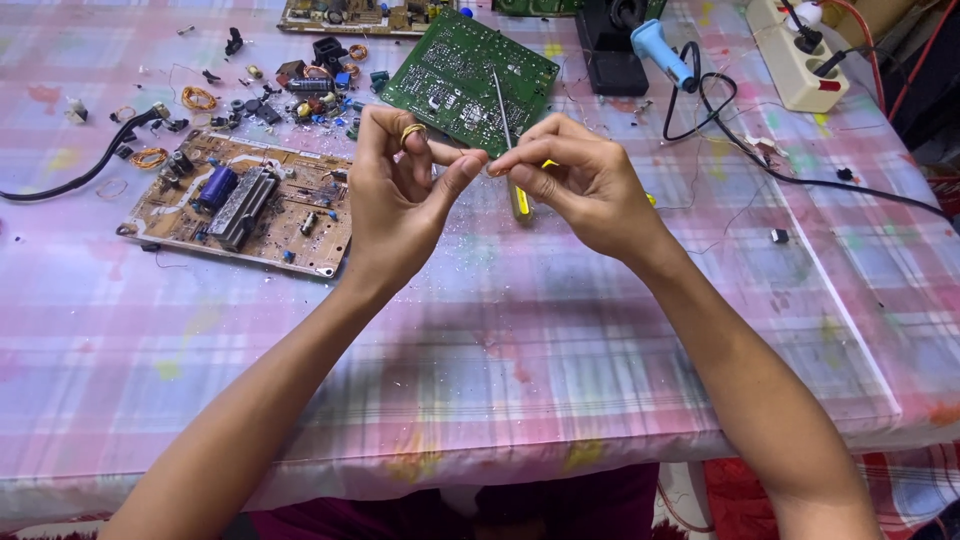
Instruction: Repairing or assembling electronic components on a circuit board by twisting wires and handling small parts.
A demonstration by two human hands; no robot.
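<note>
Both my hands are raised together over the table's middle. My left hand (400, 190) has a ring on one finger and pinches something tiny at its fingertips. My right hand (575, 180) meets it fingertip to fingertip and grips a yellow-handled screwdriver (517, 195), whose metal shaft points up and away. What sits between the fingertips is too small to tell. Just beyond the hands lies a green circuit board (470, 75), solder side up.
A brown circuit board (240, 200) with a blue capacitor lies left. Loose parts and copper coils (270, 95) are scattered behind it. A blue-handled soldering tool (660, 52), black cables (800, 180), a white power strip (795, 60) and another board (350, 15) sit at the back.
</note>
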